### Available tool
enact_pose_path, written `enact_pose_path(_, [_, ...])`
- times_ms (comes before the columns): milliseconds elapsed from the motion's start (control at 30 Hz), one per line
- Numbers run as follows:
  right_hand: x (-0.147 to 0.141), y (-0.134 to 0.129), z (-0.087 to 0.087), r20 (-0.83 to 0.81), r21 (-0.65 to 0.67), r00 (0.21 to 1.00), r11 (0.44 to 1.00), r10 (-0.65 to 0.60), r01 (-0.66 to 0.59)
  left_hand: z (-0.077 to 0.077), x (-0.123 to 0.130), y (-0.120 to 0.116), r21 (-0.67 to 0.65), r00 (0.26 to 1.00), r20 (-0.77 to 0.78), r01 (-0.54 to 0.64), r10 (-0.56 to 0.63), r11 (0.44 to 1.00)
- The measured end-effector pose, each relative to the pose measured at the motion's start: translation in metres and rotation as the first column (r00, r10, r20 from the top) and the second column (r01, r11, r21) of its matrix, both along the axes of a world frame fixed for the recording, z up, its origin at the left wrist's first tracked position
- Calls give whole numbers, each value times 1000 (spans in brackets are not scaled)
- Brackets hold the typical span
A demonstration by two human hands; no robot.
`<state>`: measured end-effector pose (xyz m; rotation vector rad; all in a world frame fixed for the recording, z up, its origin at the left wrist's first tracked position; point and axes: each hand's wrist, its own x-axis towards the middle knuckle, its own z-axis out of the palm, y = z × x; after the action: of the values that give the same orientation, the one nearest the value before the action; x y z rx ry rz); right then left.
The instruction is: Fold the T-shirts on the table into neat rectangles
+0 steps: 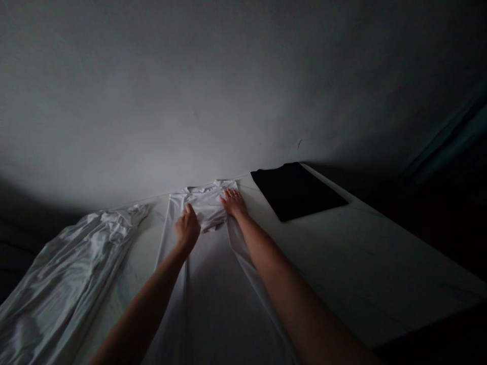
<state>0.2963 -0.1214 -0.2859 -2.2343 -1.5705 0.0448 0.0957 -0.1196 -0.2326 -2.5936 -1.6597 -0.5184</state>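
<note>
A white shirt [216, 284] lies lengthwise before me on the marble-patterned table, its collar end toward the wall and its side edges folded inward. Near the collar, a bunched, wrinkled part of the cloth stretches between my two hands. My left hand [187, 226] is closed at the left end of this part, seemingly gripping the fabric; the fingertips are partly hidden. On the right shoulder area my right hand [233, 202] lies flat with its fingers spread, touching the cloth.
To the left lies a crumpled heap of shiny white or grey fabric [83, 258]. A flat, folded black garment [297, 192] rests at the right, by the wall [198, 101]. The table [365, 263] ends in a slanting right edge; dark bluish cloth [449, 137] hangs beyond.
</note>
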Motion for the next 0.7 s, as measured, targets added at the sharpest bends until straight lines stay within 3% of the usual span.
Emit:
enact_pose_path(100, [-1,-3,3,22,16,1000,1000,20,-20,-1,16,-4,132,951,-76,307,-299,942])
enact_pose_path(167, [0,-5,6,21,-8,999,1000,29,-28,-10,24,6,88,867,-79,498,-492,863])
enact_pose_path(233, [1,-7,10,18,-58,999,997,46,-45,-25,27,22,25,799,-40,600,-599,799])
enact_pose_path(433, [-6,-33,11,1,-152,991,980,131,-129,-60,11,56,-127,762,-62,635,-645,762])
enact_pose_path(600, [-33,-80,8,49,152,978,966,204,-209,-64,4,55,-184,742,-67,648,-667,739])
enact_pose_path(700, [-44,-99,11,48,223,979,953,200,-206,-64,2,55,-203,724,-28,671,-689,713])
